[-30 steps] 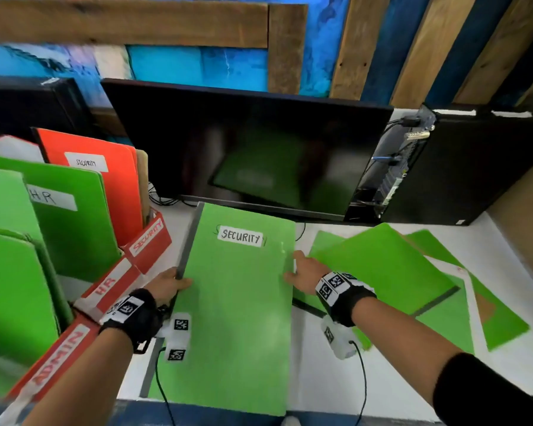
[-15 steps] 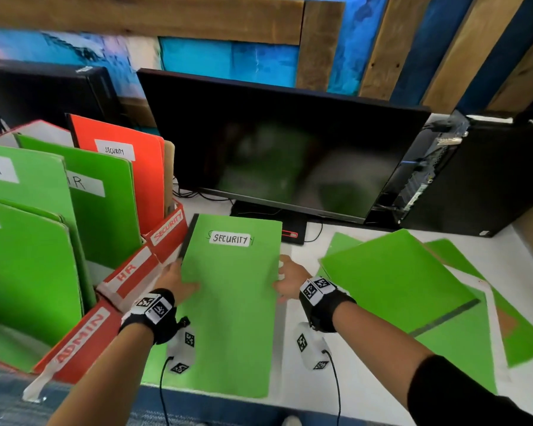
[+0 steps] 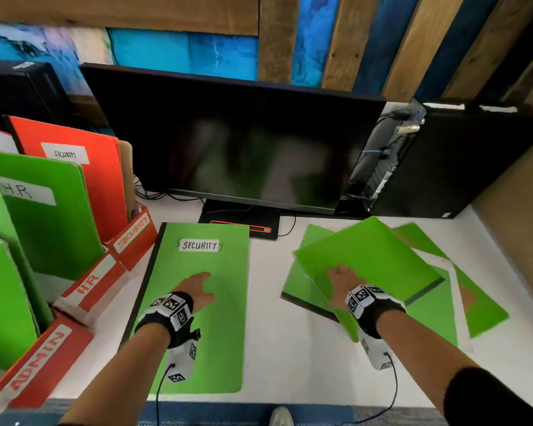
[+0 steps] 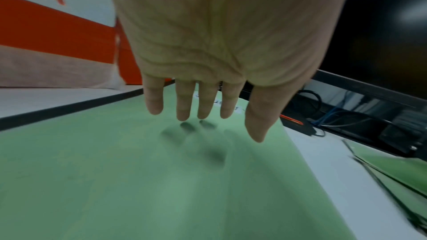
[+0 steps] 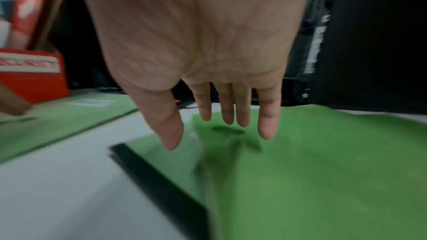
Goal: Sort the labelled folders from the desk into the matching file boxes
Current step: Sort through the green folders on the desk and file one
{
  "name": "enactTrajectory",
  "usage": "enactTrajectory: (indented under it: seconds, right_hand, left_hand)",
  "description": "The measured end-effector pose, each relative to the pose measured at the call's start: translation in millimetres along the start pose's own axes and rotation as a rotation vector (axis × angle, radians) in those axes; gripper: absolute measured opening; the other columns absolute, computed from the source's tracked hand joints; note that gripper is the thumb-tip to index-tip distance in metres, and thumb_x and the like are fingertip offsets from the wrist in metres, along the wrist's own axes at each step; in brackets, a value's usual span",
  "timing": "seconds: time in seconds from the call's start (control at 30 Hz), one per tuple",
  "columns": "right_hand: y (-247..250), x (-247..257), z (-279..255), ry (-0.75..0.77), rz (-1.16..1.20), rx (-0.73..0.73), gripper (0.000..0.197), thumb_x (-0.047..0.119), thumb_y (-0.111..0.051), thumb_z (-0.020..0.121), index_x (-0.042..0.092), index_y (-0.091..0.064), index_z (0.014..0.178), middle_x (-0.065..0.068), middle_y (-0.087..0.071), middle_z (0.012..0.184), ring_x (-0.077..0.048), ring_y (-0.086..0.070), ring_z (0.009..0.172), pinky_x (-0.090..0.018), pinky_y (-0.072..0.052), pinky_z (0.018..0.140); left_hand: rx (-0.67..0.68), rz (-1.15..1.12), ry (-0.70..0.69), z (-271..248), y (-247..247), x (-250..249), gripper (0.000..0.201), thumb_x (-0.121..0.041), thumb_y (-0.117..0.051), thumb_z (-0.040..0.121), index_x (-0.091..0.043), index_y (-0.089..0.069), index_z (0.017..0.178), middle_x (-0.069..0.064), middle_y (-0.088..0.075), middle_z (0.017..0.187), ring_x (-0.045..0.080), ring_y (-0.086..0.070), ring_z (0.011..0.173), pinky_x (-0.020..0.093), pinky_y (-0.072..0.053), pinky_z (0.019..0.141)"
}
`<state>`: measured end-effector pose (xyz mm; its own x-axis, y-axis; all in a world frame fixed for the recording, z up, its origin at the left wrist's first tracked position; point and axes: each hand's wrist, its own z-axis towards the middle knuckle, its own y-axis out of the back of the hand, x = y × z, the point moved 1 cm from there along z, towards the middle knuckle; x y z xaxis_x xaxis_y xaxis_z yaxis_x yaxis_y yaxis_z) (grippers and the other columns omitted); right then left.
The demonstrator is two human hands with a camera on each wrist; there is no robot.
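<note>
A green folder labelled SECURITY (image 3: pixel 216 327) lies flat on the white desk (image 3: pixel 265 333), next to the red file boxes. My left hand (image 3: pixel 199 285) is over its middle with straight fingers (image 4: pixel 184 110), which cast shadows just below on the folder (image 4: pixel 138 180). My right hand (image 3: pixel 339 276) is flat over the top green folder (image 3: pixel 373 259) of a loose pile at the right. Its fingers (image 5: pixel 266 121) are straight and hold nothing above that folder (image 5: pixel 323 161). The SECURITY box (image 3: pixel 133 233), HR box (image 3: pixel 88 284) and ADMIN box (image 3: pixel 37 361) stand at the left.
The boxes hold upright folders: an orange one marked SECURITY (image 3: pixel 74 167) and a green one marked HR (image 3: pixel 50 229). A black monitor (image 3: pixel 243 142) stands behind the desk, and a computer case (image 3: pixel 459 161) at the back right. Cables run under the monitor.
Both hands have let go of the SECURITY folder's side edges. The left hand moved over its middle and the right hand moved right to the pile of green folders.
</note>
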<state>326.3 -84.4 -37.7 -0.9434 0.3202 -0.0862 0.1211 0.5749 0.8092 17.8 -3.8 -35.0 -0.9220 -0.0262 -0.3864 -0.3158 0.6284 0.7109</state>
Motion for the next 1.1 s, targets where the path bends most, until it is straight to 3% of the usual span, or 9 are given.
enactTrajectory:
  seconds: [0.17, 0.27, 0.37, 0.47, 0.6, 0.77, 0.97, 1.03, 1.1]
  right_hand:
    - [-15.0, -70.1, -10.5, -0.074, -0.133, 0.035, 0.093, 0.011, -0.072, 0.070, 0.027, -0.019, 0.144, -0.008, -0.025, 0.146, -0.033, -0.027, 0.135, -0.056, -0.035, 0.102]
    - [-19.4, -94.1, -16.2, -0.091, -0.151, 0.061, 0.093, 0.008, -0.067, 0.077, 0.030, -0.010, 0.147, -0.010, -0.012, 0.154, -0.036, -0.018, 0.141, -0.060, -0.032, 0.104]
    - [-24.9, -104.0, -15.9, -0.051, -0.145, 0.059, 0.091, 0.007, -0.063, 0.084, 0.028, -0.003, 0.149, -0.010, 0.003, 0.158, -0.036, -0.009, 0.144, -0.059, -0.028, 0.109]
    - [-30.3, -108.3, -12.7, -0.016, -0.105, 0.073, 0.091, 0.004, -0.062, 0.084, 0.026, -0.003, 0.149, -0.012, 0.005, 0.158, -0.038, -0.009, 0.144, -0.058, -0.031, 0.108]
    - [-29.5, -114.6, -5.5, 0.029, -0.096, 0.070, 0.086, 0.003, -0.061, 0.083, 0.025, -0.010, 0.149, -0.013, 0.000, 0.158, -0.038, -0.015, 0.143, -0.056, -0.035, 0.107]
    - [-34.9, -126.5, 3.5, 0.059, -0.070, 0.052, 0.092, 0.002, -0.067, 0.078, 0.027, -0.013, 0.148, -0.008, -0.004, 0.159, -0.037, -0.018, 0.143, -0.053, -0.037, 0.107]
    - [-34.5, -128.9, 3.3, 0.099, -0.086, 0.042, 0.086, 0.030, -0.070, 0.079, 0.025, -0.019, 0.147, -0.004, -0.013, 0.157, -0.035, -0.025, 0.140, -0.049, -0.035, 0.109]
    - [-31.2, -127.5, 1.9, 0.115, -0.108, 0.021, 0.084, 0.027, -0.070, 0.077, 0.024, -0.023, 0.146, -0.003, -0.022, 0.154, -0.031, -0.030, 0.137, -0.050, -0.034, 0.109]
    - [-25.1, -127.6, 0.4, 0.133, -0.130, -0.026, 0.075, 0.018, -0.066, 0.077, 0.025, -0.030, 0.142, 0.000, -0.036, 0.146, -0.026, -0.038, 0.131, -0.049, -0.033, 0.107]
  left_hand:
    - [0.027, 0.168, -0.148, 17.9, -24.9, -58.9, 0.062, -0.023, -0.057, 0.089, -0.019, -0.030, 0.145, 0.005, -0.033, 0.151, 0.025, -0.038, 0.136, 0.040, -0.035, 0.112]
    - [0.056, 0.350, -0.293, 23.1, -50.7, -107.4, 0.061, -0.029, -0.056, 0.088, -0.023, -0.031, 0.144, 0.002, -0.031, 0.151, 0.024, -0.036, 0.136, 0.042, -0.033, 0.111]
    - [0.085, 0.506, -0.468, 17.4, -81.8, -152.8, 0.072, -0.034, -0.060, 0.083, -0.022, -0.026, 0.146, 0.005, -0.026, 0.152, 0.028, -0.030, 0.137, 0.043, -0.031, 0.110]
    - [0.113, 0.631, -0.582, 7.7, -120.4, -190.3, 0.088, -0.044, -0.068, 0.075, -0.019, -0.022, 0.146, 0.012, -0.017, 0.155, 0.036, -0.018, 0.142, 0.049, -0.024, 0.114]
    - [0.167, 0.709, -0.580, 1.9, -164.0, -223.4, 0.101, -0.052, -0.071, 0.071, -0.016, -0.015, 0.147, 0.015, -0.002, 0.157, 0.049, -0.003, 0.141, 0.058, -0.016, 0.115]
    - [0.199, 0.734, -0.485, 4.4, -183.1, -247.1, 0.112, -0.048, -0.075, 0.070, -0.016, -0.002, 0.149, 0.018, 0.012, 0.157, 0.055, 0.006, 0.139, 0.063, -0.014, 0.112]
    - [0.211, 0.779, -0.462, 0.5, -176.6, -254.9, 0.099, -0.020, -0.072, 0.076, -0.011, -0.005, 0.148, 0.022, 0.007, 0.156, 0.053, -0.009, 0.139, 0.058, -0.031, 0.108]
    - [0.197, 0.807, -0.542, -5.8, -167.6, -257.3, 0.084, -0.014, -0.067, 0.079, -0.003, -0.015, 0.144, 0.028, -0.019, 0.150, 0.047, -0.037, 0.131, 0.050, -0.039, 0.105]
    - [0.185, 0.826, -0.613, -13.3, -151.5, -259.2, 0.059, -0.007, -0.061, 0.083, 0.002, -0.033, 0.134, 0.024, -0.047, 0.132, 0.038, -0.054, 0.116, 0.044, -0.047, 0.093]
